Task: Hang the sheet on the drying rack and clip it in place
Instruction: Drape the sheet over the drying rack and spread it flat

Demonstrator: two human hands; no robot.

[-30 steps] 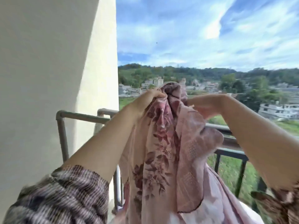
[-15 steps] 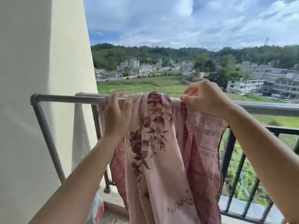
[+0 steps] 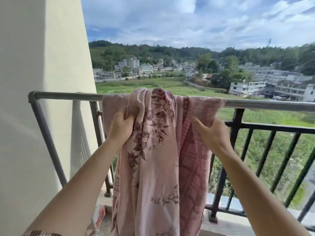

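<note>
A pink sheet (image 3: pixel 158 167) with dark floral print and a checked band hangs bunched over the grey top bar of the drying rack (image 3: pixel 68 95). My left hand (image 3: pixel 121 126) grips a fold of the sheet just below the bar, on its left side. My right hand (image 3: pixel 213 133) pinches the checked edge of the sheet on its right side, a little below the bar. No clips are visible.
A cream wall (image 3: pixel 42 82) stands close on the left. Behind the rack runs a black balcony railing (image 3: pixel 272 126), with fields and houses beyond. A small red and white box (image 3: pixel 99 215) lies on the floor near the rack's leg.
The sheet was lifted high in both hands, then laid over the rack's bar. Both hands have since slid down from the bar and now hold the fabric lower.
</note>
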